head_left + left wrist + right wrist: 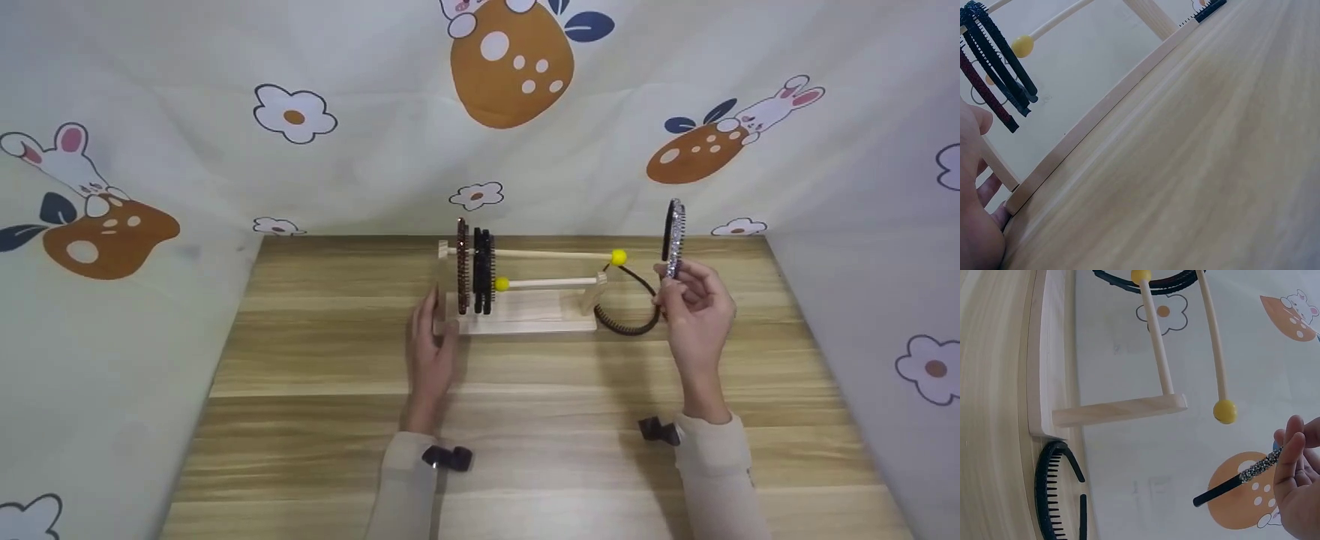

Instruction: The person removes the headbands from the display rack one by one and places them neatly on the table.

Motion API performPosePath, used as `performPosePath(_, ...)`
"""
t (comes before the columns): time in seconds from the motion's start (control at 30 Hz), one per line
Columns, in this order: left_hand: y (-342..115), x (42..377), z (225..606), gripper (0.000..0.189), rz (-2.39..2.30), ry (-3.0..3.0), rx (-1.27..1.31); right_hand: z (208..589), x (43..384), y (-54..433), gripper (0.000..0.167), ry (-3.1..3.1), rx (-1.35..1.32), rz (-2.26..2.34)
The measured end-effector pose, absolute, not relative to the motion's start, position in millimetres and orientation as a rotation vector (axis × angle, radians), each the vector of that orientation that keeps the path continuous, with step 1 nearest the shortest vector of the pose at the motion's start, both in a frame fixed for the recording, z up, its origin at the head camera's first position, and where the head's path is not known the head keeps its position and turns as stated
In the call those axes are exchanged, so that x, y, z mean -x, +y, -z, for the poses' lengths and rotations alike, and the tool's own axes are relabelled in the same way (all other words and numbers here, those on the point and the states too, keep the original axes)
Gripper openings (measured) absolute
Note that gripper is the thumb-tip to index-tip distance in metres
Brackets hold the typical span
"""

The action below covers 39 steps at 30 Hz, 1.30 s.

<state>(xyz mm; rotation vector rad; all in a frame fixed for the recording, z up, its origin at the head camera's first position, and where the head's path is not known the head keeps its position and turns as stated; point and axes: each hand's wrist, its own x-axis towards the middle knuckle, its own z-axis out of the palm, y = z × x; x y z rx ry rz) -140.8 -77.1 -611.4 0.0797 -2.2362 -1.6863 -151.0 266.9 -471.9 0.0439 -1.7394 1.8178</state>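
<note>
A wooden headband stand (525, 322) has two rods tipped with yellow balls. On its left side hang a dark red beaded headband (462, 266) and black headbands (484, 271). My left hand (433, 356) grips the stand's left end, thumb in front and fingers around the upright (1000, 163). To the right of the stand, my right hand (697, 315) pinches a glittery silver headband (676, 232) with black toothed inner side, raised above the table. Below it a dark toothed headband (630, 331) lies against the stand's right end.
The stand sits on a wood-grain table (315, 450). A pale cloth (375, 165) printed with rabbits and flowers rises behind the table and along both sides. The upper rod's yellow ball (618, 257) points right, toward my right hand; the lower one's ball (502, 284) points left.
</note>
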Motion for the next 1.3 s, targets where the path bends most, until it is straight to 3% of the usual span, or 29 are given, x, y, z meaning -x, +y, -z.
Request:
performPosePath(0.5,-76,141,611,0.065,1.722,-2.253,-0.108,474,149,291,0.01,-1.822,0.198,-1.766)
performPosePath(0.83,-76,139,608,0.064,1.701,-2.292,-0.159,475,145,308,0.018,-1.883,0.238,-1.803)
performPosePath(1.3,-77,140,610,0.066,1.755,-2.211,-0.081,482,137,338,0.041,-2.205,0.181,-1.654)
